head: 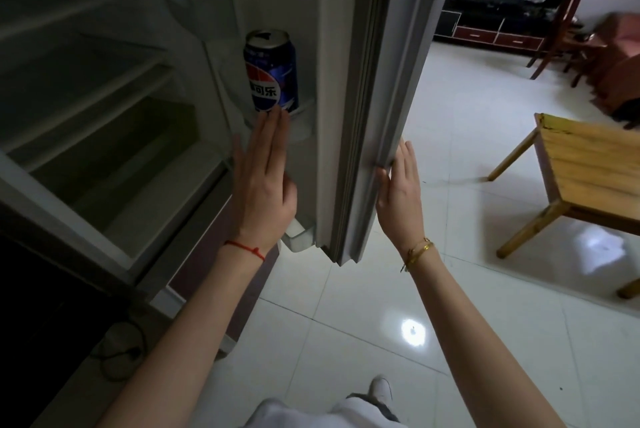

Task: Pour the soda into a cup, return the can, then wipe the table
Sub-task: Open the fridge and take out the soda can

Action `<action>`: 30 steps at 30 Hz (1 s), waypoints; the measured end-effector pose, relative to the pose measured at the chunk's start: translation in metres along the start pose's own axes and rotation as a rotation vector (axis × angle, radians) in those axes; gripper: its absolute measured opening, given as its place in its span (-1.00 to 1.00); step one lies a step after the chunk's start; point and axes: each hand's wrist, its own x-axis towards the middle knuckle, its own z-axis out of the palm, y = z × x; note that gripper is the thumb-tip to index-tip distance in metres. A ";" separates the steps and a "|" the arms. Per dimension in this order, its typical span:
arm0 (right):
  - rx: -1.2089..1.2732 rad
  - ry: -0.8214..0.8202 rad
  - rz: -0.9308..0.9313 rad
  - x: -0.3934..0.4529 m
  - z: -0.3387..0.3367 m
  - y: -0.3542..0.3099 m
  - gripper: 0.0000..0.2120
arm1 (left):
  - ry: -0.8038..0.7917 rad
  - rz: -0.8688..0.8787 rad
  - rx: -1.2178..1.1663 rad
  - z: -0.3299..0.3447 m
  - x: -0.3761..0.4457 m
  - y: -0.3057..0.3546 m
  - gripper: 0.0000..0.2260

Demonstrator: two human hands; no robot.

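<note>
- Head view, looking down at two bare arms by an open fridge.
- Can (271,71): blue soda can w/ red-white-blue logo, upright on the door shelf (304,122), just past the left hand's fingertips. Top looks opened; a dark gap shows at the tab.
- Left hand (263,181): flat, fingers straight and together, holding nothing. Fingertips at the can's base, touching or nearly so; can't tell which. Red string at the wrist.
- Right hand (401,192): fingers straight along the edge of the fridge door (360,98), thumb on the near face; rests on it, not wrapped round. Gold bracelet at the wrist.
- Handling, as a judgement: thin aluminium, smooth, likely cold and maybe damp, so slippery. Stiff enough if held lightly, dents if squeezed. Weight depends on what is left inside, which can't be seen. If open, keep it upright or it spills. Best hold: round the mid-body, thumb opposite fingers, not by the rim.
- Shelf: pale translucent plastic, rounded front lip, hard and smooth.
- Fridge interior, left of the left hand: dim, pale plastic shelves, drawer fronts.
- Door: grey-white, hard, ribbed rubber seal down the edge.
- Right of the right hand: wooden counter (588,164), yellow-brown, square legs, flat top, well apart from both hands.
- Floor (346,306): glossy white tiles w/ light glare.
</note>
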 end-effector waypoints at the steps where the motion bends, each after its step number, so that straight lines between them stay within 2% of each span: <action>1: 0.006 -0.012 -0.002 0.007 -0.004 0.010 -0.52 | 0.011 -0.009 0.010 0.008 0.003 0.006 -0.30; 15: 0.065 -0.192 -0.075 0.116 -0.034 0.132 -0.48 | 0.021 -0.150 0.220 0.106 0.057 0.085 -0.28; 23: 0.087 -0.250 -0.105 0.180 -0.032 0.185 -0.52 | 0.001 -0.157 0.267 0.143 0.094 0.115 -0.26; 30: 0.171 -0.307 -0.046 0.236 -0.033 0.214 -0.58 | 0.004 -0.135 0.293 0.188 0.129 0.126 -0.27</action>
